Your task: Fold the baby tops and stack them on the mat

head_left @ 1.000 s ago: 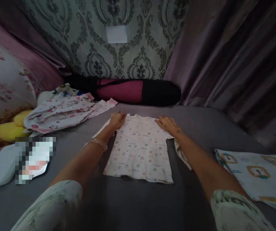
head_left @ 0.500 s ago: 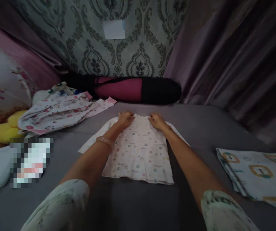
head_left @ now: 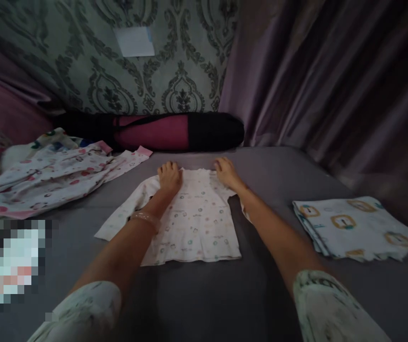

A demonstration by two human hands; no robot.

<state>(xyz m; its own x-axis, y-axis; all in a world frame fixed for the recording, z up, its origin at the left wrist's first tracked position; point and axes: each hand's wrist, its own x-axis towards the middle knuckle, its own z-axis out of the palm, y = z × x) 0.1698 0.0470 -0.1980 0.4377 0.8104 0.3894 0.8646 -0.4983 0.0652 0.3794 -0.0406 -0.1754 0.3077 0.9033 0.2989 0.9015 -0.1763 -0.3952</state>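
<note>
A small white long-sleeved shirt (head_left: 196, 218) with a fine coloured print lies spread on the grey sheet, collar away from me and hem towards me. My left hand (head_left: 170, 176) rests palm down on its left shoulder, the fingers extended over the cloth and slightly apart. At the right shoulder, my right hand (head_left: 226, 173) has its thumb and fingers apart, with no cloth visible between them. My right forearm covers most of the shirt's right sleeve. The left sleeve slants out past my left wrist, which wears a clear bangle (head_left: 146, 218).
To the right lies a folded white cloth (head_left: 364, 225) with orange animal prints. At the left is a heap of printed clothes (head_left: 54, 175) with pink cuffs. A long black and pink bag (head_left: 154, 132) lies along the patterned wall, and purple curtains (head_left: 275, 71) hang at the right.
My view has turned to the right, so things sit further left. My right hand has loosened from the collar edge and its fingers have spread. My left hand has flattened over the shoulder.
</note>
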